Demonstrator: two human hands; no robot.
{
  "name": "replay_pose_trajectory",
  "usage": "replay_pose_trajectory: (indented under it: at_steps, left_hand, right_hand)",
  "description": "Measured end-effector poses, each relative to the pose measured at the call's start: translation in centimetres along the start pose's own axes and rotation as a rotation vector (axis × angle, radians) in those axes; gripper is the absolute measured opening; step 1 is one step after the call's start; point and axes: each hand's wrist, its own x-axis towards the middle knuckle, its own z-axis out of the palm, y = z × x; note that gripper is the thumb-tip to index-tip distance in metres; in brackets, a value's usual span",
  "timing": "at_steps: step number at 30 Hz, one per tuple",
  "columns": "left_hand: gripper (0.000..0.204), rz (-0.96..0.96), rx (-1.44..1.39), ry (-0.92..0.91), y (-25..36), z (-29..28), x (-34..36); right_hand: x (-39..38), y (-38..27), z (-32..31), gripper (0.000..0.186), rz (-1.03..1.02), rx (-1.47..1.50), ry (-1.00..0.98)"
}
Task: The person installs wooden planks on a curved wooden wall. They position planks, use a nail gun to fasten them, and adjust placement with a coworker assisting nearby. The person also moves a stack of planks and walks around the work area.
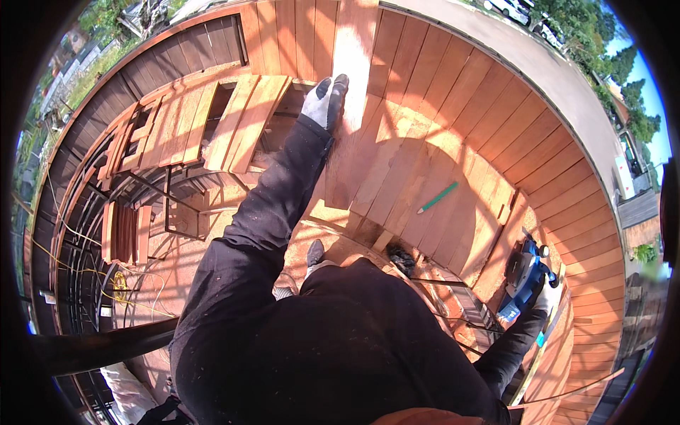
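Resting beside a sunlit board (356,53) at the far edge of the desk (453,237), the left hand (327,105) has a grip I cannot tell as apart or together; near the right edge, the right hand (548,295) has its grip clamped on a blue power tool (523,276). A green pencil (438,197) lies between.

Pictured: two gloved hands (328,104) (548,296) | one blue power tool (523,278) | one green pencil (437,198) | one yellow cord coil (120,281) | dozens of reddish boards (511,129)
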Motion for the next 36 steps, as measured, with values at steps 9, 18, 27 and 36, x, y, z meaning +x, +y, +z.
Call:
replay_pose_trajectory:
  at_steps: [9,18,27,36]
  left_hand:
    - [0.031,0.267,0.166,0.066,2.7,8.5,-3.6]
    - [0.040,0.252,0.047,-0.127,4.3,16.4,-3.8]
    - [0.042,0.412,-0.024,-0.208,4.8,23.2,-4.6]
    - [0.040,0.424,0.013,-0.286,7.9,24.8,-9.9]
  right_hand:
    - [-4.8,-10.9,1.7,0.045,0.104,0.752,-0.090]
    - [-15.9,-23.8,-4.6,0.044,-0.096,1.014,0.149]
    - [-21.2,-31.5,-2.7,0.046,-0.183,1.288,-0.114]
    - [-21.5,-32.1,-1.6,0.047,-0.171,1.453,-0.155]
